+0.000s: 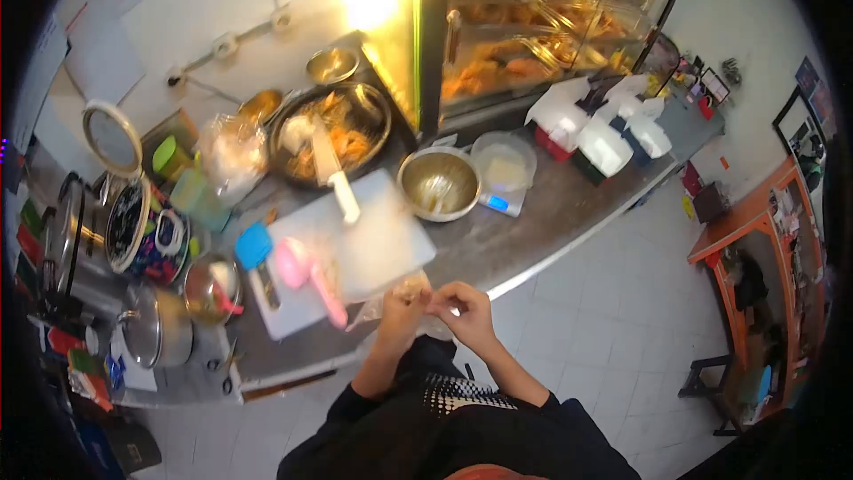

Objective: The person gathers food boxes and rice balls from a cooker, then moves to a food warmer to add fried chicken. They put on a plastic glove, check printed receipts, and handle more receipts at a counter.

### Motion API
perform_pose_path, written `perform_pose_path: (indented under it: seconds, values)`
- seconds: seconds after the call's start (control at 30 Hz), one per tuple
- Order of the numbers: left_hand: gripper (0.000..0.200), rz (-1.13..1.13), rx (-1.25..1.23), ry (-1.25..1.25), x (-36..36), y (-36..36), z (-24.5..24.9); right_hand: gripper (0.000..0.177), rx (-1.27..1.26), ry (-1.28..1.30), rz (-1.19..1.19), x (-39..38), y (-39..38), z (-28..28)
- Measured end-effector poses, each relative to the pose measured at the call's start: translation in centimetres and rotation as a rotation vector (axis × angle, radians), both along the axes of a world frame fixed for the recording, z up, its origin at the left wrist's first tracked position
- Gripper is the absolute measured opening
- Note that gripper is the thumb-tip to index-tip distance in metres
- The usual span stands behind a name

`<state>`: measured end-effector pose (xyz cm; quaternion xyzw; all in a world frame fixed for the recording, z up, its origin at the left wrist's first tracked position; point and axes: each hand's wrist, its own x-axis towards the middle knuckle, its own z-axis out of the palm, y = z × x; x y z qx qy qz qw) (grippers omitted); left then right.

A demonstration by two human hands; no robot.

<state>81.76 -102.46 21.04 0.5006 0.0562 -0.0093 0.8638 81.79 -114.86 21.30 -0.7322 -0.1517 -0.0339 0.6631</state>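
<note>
Close in front of my body, at the counter's front edge, my left hand and my right hand meet with fingers pinched together. Between them is a thin clear plastic bag, partly hidden by the hands; something yellowish shows in it near my left fingers. Just beyond lies a white cutting board. A pink scoop and a blue-headed utensil rest on its left part. The cleaver has its white handle over the board and its blade over a dark pan of fried food.
A steel bowl stands beside a scale carrying a clear container. Open paper boxes line the right side, below a lit glass food cabinet. Pots crowd the left end. An orange shelf stands across the floor.
</note>
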Motion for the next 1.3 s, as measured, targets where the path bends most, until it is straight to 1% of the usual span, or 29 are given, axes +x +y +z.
perform_pose_path:
  seconds: [0.07,0.1,0.13,0.2,0.23,0.3,0.33,0.37,0.4,0.47,0.5,0.53,0.6,0.63,0.73,0.83,0.93,0.97,1.0,1.03,1.13,1.17,1.23,1.27,1.3]
  values:
    - [0.016,-0.032,-0.188,-0.002,3.3,-1.8,0.4,0.015,0.270,0.288,-0.077,3.7,-3.6,0.1]
    - [0.016,-0.053,-0.278,0.004,5.1,-2.7,1.0,0.013,0.464,0.480,-0.160,6.0,-5.7,1.0]
    - [0.014,-0.041,-0.159,-0.006,6.7,-3.7,1.9,0.014,0.660,0.384,-0.192,7.7,-7.7,2.3]
    - [0.011,-0.006,0.079,-0.029,9.2,-5.8,4.2,0.018,0.578,-0.079,-0.402,9.9,-10.6,5.7]
    - [0.010,0.051,0.276,-0.138,10.5,-6.8,4.7,0.019,0.331,-0.305,-0.349,10.3,-11.9,6.7]
    - [0.009,-0.024,0.321,-0.260,12.7,-9.3,5.5,0.022,-0.176,-0.727,-0.234,10.4,-14.2,8.4]
    - [0.009,-0.058,0.346,-0.317,13.7,-10.4,5.9,0.021,-0.316,-0.687,-0.017,10.8,-14.2,9.7]
    - [0.013,-0.144,0.351,-0.326,14.4,-11.4,6.8,0.022,-0.397,-0.555,0.104,11.5,-14.2,9.1]
    - [0.014,-0.158,0.505,-0.320,14.9,-12.5,7.8,0.025,-0.517,-0.389,0.206,12.5,-14.8,7.4]
    - [0.017,-0.169,0.806,-0.301,16.1,-15.7,9.3,0.032,-0.759,-0.057,0.417,15.7,-16.4,2.1]
    - [0.018,-0.154,0.990,-0.351,16.9,-17.6,9.6,0.035,-0.835,0.036,0.499,17.1,-17.3,-0.1]
    - [0.018,-0.182,1.092,-0.408,17.7,-19.5,9.1,0.038,-0.861,0.074,0.565,18.1,-18.0,-1.6]
    - [0.019,-0.233,1.295,-0.497,18.5,-23.3,6.4,0.043,-0.767,0.049,0.628,20.0,-19.8,-2.4]
    - [0.020,-0.301,1.324,-0.507,18.7,-25.4,4.4,0.046,-0.683,0.037,0.647,21.3,-20.8,-2.2]
    - [0.019,-0.315,1.328,-0.786,20.1,-34.1,3.8,0.055,-0.353,0.033,0.705,25.6,-24.5,0.2]
    - [0.022,0.270,1.385,-0.829,21.0,-36.5,6.9,0.064,0.088,0.140,0.744,28.5,-28.3,3.4]
    - [0.025,0.576,1.299,-0.626,21.8,-37.4,8.3,0.072,0.562,0.299,0.843,30.6,-30.6,5.3]
    - [0.020,0.372,1.176,-0.607,22.1,-37.3,7.4,0.075,0.765,0.405,0.902,31.2,-30.8,5.5]
    - [0.019,0.347,1.147,-0.609,22.0,-37.9,7.2,0.078,1.028,0.555,1.003,31.7,-30.8,5.6]
    - [0.018,0.322,1.118,-0.616,22.0,-38.5,7.1,0.082,1.120,0.660,0.934,32.1,-30.4,5.9]
    - [0.017,0.270,1.071,-0.652,22.2,-38.5,7.3,0.084,1.203,0.669,1.008,32.7,-30.6,7.8]
    - [0.016,0.258,1.064,-0.669,22.4,-38.1,7.6,0.084,1.201,0.645,1.112,32.8,-30.7,7.9]
    - [0.015,0.318,0.980,-0.530,22.3,-37.3,9.8,0.085,1.197,0.586,1.320,33.1,-30.8,8.3]
    - [0.015,0.345,0.937,-0.463,22.2,-37.1,10.6,0.085,1.137,0.599,1.249,32.9,-30.5,8.8]
    - [0.012,0.170,0.956,-0.617,22.7,-37.2,10.3,0.085,1.078,0.609,1.177,32.3,-30.3,9.6]
